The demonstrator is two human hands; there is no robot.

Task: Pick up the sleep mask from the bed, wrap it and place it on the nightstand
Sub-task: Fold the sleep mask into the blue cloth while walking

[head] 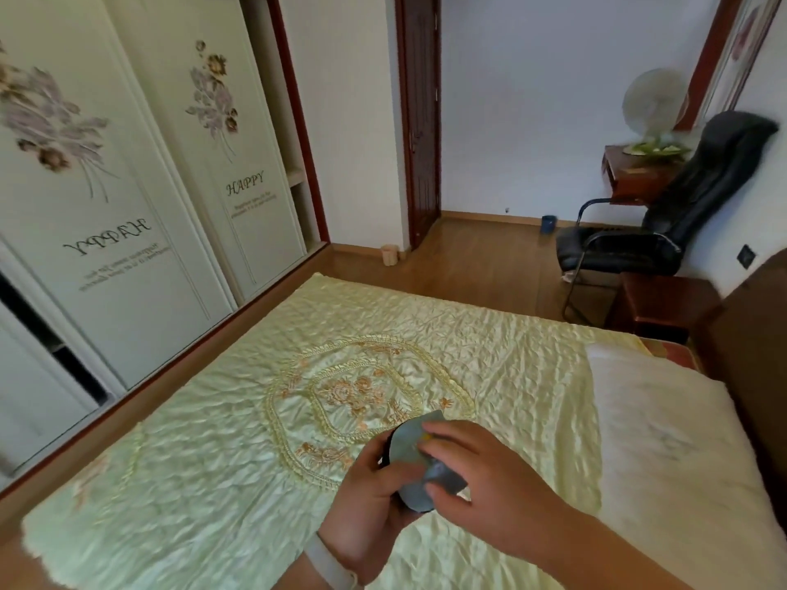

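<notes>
**Sleep mask bunched between both hands above the bed**

Nearest to me, low at about 6 o'clock, the left hand (pixel 369 500) comes up with a white wristband (pixel 330 566) on the wrist. Its fingers curl round the lower left side of the grey sleep mask (pixel 415 455), gripping it. The right hand (pixel 477 474) reaches in from 5 o'clock and lies over the mask's right side, thumb pressed on the lower edge and fingers closed over the top, so both hands clasp the same bundle. The mask looks folded or rolled, with a dark edge showing at its left; how tightly, I cannot tell. It is held up off the covers, not lying on them.

Beneath the hands spreads the pale yellow bedspread (pixel 213 440), its orange embroidered medallion (pixel 353 393) just beyond the mask at 12 o'clock. A white pillow (pixel 651 432) lies at 3 o'clock against the dark wooden headboard (pixel 753 364).

Farther off at 2 o'clock stands the dark wooden nightstand (pixel 664 300), well apart from the mask, and behind it a black office chair (pixel 664 223). At 10 o'clock run the white wardrobe doors (pixel 140 185) with flower prints. Farthest away, at 12 o'clock, is a brown door (pixel 421 121).
</notes>
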